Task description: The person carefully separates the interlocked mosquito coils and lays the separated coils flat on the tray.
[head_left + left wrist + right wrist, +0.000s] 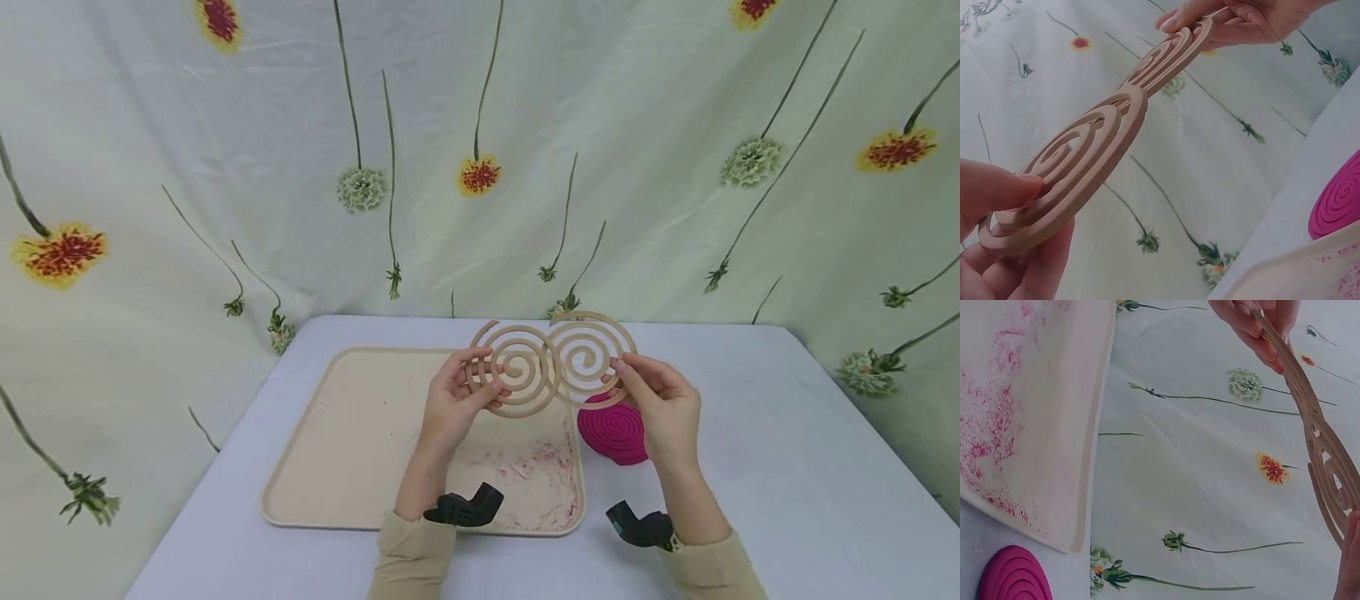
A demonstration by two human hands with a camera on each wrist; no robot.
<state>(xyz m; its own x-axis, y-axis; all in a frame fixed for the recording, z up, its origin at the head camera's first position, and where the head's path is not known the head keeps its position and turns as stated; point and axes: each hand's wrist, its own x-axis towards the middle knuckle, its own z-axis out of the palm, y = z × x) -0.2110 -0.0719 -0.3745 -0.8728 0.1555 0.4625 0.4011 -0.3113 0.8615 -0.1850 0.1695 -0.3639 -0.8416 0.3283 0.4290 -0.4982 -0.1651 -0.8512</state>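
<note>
Two tan mosquito coils are held up above the table, overlapping at their inner edges. Between thumb and fingers, my left hand [453,400] pinches the left coil [527,410] by its outer left side. The right coil [592,317] is pinched at its right side by my right hand [671,408]. In the left wrist view, the near coil [1107,156] slants up to the far coil [1172,59], where they meet. Whether the two are joined or just touching, I cannot tell. A magenta coil [618,433] lies on the table below my right hand.
A beige tray [360,442] lies on the left half of the table, with magenta crumbs scattered toward its right side. White cloth covers the table [780,467]. Behind hangs a flower-print curtain [645,150]. A black wrist camera [467,507] sits on the left forearm.
</note>
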